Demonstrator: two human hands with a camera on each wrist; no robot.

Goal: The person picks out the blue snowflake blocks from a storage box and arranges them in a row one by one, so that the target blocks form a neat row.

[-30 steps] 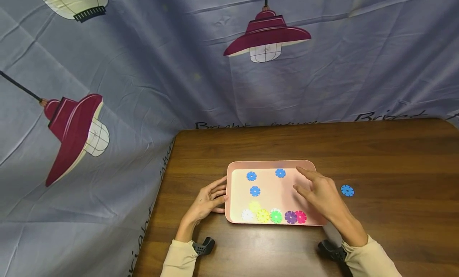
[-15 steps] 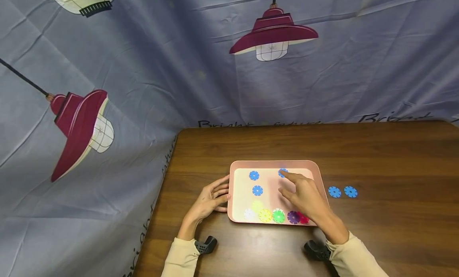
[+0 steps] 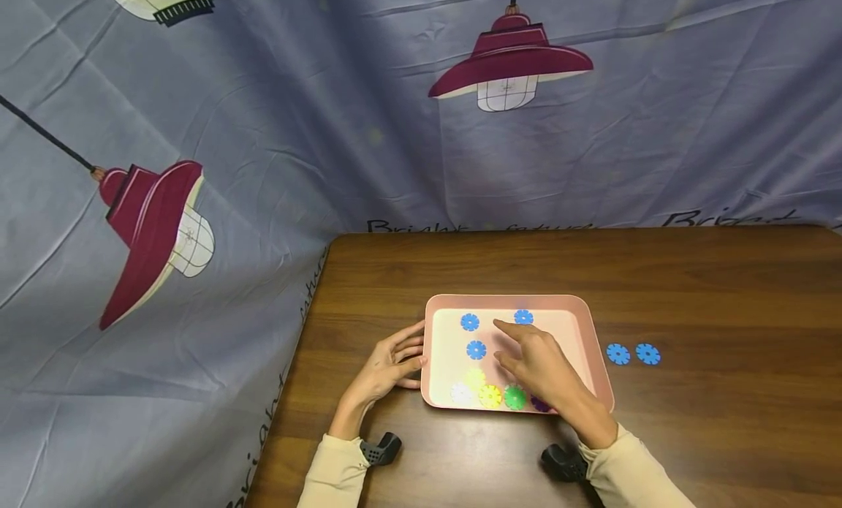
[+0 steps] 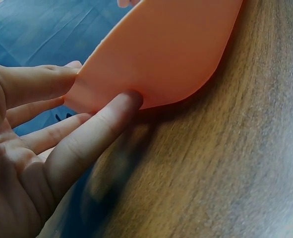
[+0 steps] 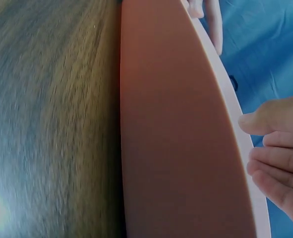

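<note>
A pink tray (image 3: 592, 347) lies on the table with several notched plastic discs in it. My left hand (image 3: 384, 369) rests its fingertips and thumb against the tray's left wall; the left wrist view shows the thumb (image 4: 106, 124) pressing low on that wall. Over the tray's middle reaches my right hand (image 3: 542, 365), index finger and thumb apart and nothing between them. Its index fingertip is between two blue discs, one upper left (image 3: 470, 322) and one upper right (image 3: 523, 317). A third blue disc (image 3: 476, 350) lies below the left one.
Outside the tray, two blue discs (image 3: 618, 354) (image 3: 647, 354) sit side by side on the wooden table (image 3: 723, 296). Along the tray's near side are white (image 3: 462, 392), yellow (image 3: 490, 396) and green discs (image 3: 515, 397); a purple disc (image 3: 541, 404) is partly covered by my right hand.
My right hand has moved left from the tray's right side to over its middle. A second blue disc now shows on the table beside the first. My left hand stays at the tray.
</note>
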